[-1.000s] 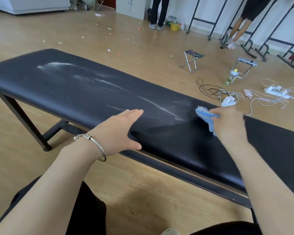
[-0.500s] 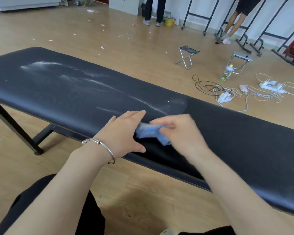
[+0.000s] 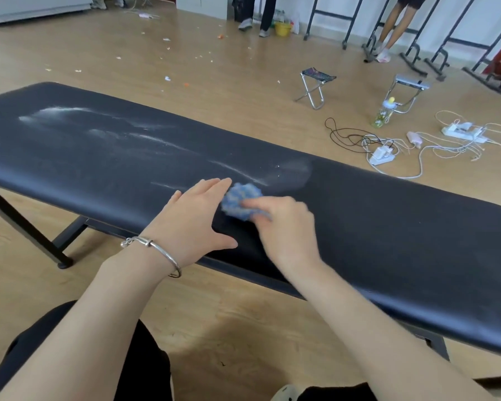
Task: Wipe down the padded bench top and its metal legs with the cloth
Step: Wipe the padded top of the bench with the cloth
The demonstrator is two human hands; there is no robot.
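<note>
You are holding both forearms stretched forward, resting your left hand (image 3: 198, 224) flat with fingers straight and thumb spread, while your right hand (image 3: 281, 227) is gripping the cloth (image 3: 240, 199) in curled fingers just beside it

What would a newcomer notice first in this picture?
First the long black padded bench top crossing the view, with white dusty streaks on its left half. At its near edge, the right hand holds a bunched blue cloth beside the flat left hand. White power strips lie on the wooden floor behind.
</note>
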